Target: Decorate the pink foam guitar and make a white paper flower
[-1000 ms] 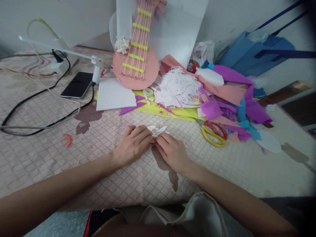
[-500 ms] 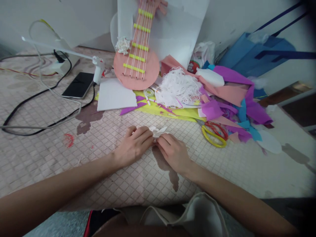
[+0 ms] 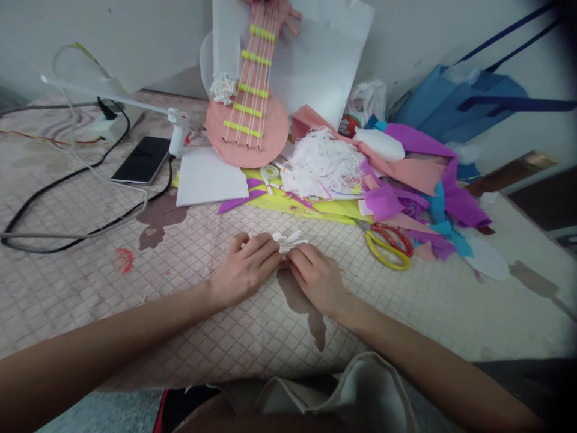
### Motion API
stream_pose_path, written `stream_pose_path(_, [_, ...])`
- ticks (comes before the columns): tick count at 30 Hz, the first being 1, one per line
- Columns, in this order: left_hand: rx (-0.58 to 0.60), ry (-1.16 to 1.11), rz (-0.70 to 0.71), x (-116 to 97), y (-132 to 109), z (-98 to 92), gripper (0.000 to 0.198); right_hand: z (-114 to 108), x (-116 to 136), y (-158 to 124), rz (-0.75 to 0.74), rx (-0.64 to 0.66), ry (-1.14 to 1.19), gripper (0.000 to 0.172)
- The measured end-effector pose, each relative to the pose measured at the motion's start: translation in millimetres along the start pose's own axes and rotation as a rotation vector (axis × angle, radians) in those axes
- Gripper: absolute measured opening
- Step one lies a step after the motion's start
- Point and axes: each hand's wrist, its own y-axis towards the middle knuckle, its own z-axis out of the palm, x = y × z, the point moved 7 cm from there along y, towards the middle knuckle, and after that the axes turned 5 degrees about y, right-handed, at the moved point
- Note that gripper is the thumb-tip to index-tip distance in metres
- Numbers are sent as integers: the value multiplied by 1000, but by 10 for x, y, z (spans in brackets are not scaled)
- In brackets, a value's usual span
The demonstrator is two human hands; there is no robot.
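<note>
Between my two hands, low over the patterned tablecloth, is a small white bundle with petal-like strips [image 3: 291,238] sticking out at the top. My left hand [image 3: 247,264] is closed on its left side, with the fingers bent over it. From the right, my right hand [image 3: 319,278] pinches the same bundle, its fingertips close to those of the left. The hands cover most of the bundle's lower part, so its full shape is hidden. Right of my right hand lie scissors [image 3: 391,257] with yellow and red handles.
A pink paper guitar [image 3: 249,139] with yellow bars leans at the back. Beside it are a white foam piece [image 3: 210,177], a pile of white string [image 3: 325,161] and coloured paper scraps [image 3: 383,201]. A glue gun [image 3: 179,129], a phone [image 3: 142,159] and loose cables stand left.
The view has shifted slightly. My hands keep their hold on the white bundle in nearly the same place, and its strips show a little more spread.
</note>
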Motion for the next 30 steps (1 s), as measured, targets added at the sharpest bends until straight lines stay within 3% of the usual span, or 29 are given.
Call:
stream_pose_path(18, [85, 108, 36, -34, 23, 80, 18, -17, -38, -7, 19, -44, 24, 16])
stream_pose_path(24, [18, 86, -21, 5, 24, 39, 15, -3, -10, -4, -28, -10, -53, 19])
stream_pose_path(30, [32, 83, -9, -12, 33, 33, 18, 15, -9, -2, -30, 20, -61, 18])
